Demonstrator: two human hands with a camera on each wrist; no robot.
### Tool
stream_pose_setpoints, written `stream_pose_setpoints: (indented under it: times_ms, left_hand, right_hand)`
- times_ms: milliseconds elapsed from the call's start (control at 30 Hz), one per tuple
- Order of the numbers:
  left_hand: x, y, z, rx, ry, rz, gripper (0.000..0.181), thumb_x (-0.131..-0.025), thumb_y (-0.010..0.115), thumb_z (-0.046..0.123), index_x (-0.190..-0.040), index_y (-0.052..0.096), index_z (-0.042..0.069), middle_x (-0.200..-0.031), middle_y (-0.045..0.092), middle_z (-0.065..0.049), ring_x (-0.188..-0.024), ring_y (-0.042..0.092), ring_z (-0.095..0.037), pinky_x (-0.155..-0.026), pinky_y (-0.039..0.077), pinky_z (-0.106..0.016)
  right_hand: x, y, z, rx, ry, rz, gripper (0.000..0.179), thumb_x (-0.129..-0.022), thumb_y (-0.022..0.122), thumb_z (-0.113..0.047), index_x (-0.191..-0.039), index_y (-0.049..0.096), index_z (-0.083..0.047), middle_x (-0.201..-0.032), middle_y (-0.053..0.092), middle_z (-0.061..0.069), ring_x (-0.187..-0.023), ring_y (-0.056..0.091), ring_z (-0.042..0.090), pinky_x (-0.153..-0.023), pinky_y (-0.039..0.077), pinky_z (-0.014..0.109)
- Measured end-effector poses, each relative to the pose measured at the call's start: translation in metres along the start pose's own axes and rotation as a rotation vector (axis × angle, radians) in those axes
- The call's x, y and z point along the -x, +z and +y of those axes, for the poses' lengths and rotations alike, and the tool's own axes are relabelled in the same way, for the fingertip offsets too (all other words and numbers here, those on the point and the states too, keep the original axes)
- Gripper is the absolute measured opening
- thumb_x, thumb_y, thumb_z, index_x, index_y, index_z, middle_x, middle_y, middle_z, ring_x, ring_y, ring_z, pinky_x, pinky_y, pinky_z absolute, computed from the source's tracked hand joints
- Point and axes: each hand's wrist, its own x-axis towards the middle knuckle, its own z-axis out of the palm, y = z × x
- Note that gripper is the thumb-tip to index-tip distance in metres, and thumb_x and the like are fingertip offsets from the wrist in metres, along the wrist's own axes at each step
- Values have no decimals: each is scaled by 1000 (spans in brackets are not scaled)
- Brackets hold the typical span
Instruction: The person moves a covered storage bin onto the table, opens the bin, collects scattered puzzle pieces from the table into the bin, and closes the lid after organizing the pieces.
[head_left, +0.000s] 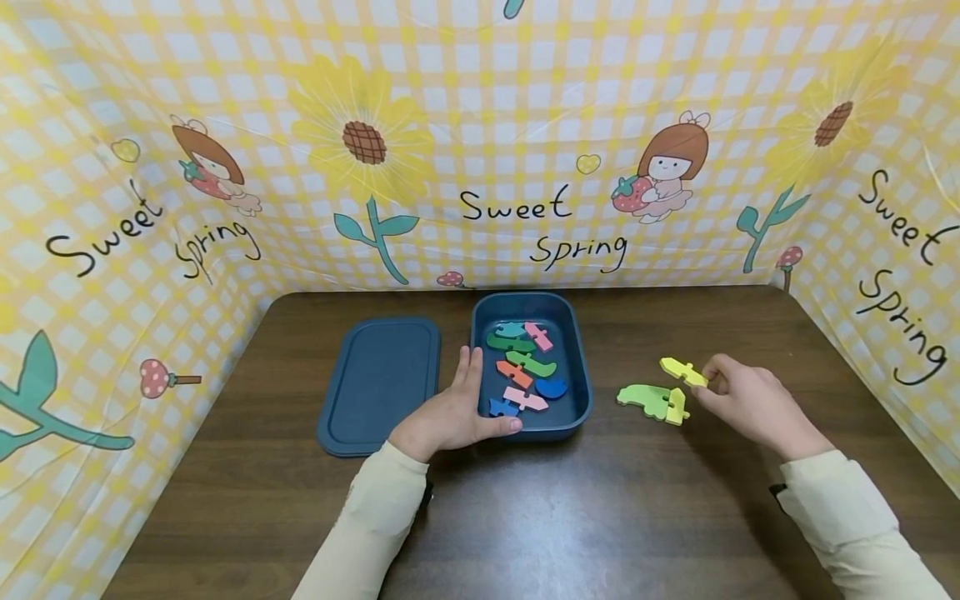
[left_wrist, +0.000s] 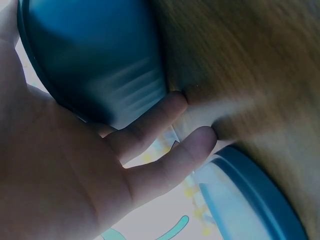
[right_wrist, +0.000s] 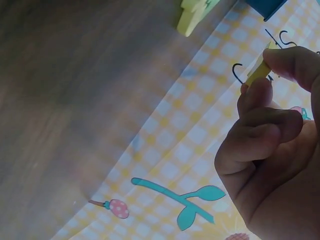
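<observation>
Between thumb and fingertips, my right hand [head_left: 757, 408] pinches one end of a yellow arrow-like puzzle piece [head_left: 681, 371]; its edge shows in the right wrist view. Just in front of this piece lie a light green puzzle piece [head_left: 642, 399] and a second yellow puzzle piece [head_left: 677, 407], joined on the table. Against the left side of a dark blue box [head_left: 582, 375] rests my left hand [head_left: 442, 421], its fingers straight along the wall and its thumb over the near rim. Pink, green, orange and blue puzzle pieces [head_left: 531, 364] lie loose inside the box.
Left of the box, a dark blue lid [head_left: 382, 379] lies flat on the brown wooden table [head_left: 555, 525]. A yellow checked cloth [head_left: 495, 150] with printed flowers and writing encloses the table's back and sides.
</observation>
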Motion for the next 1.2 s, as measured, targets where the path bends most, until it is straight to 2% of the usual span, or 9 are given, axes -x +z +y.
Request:
stream_pose_setpoints:
  times_ms: [233,700,1200]
  left_hand:
    - [-1,1,-1,0,0,1,125,-84,71,66,-162,-13,17,-167,-20,-6,-141,37,-42,-103,45,-52]
    - [-1,1,0,-9,-8,-2,125,-84,70,67,-161,-14,17,-167,-22,-5,-140,40,-39,-103,45,-50]
    - [0,0,0,-10,-7,-2,128,-80,70,72,-162,-13,17,-167,-20,-6,-143,35,-39,-105,42,-51]
  right_hand:
    - [-9,0,-9,-12,-12,-8,15,-93,70,-18,-98,61,-8,-77,66,-2,-62,53,14,-57,42,34]
    - [-24,3,-31,-2,-51,-22,17,-95,68,-21,-99,61,-6,-77,65,-1,-60,54,14,-56,43,35]
    - [-39,5,-55,2,-115,6,15,-93,70,-20,-95,60,-8,-70,58,-3,-58,50,16,-57,42,35]
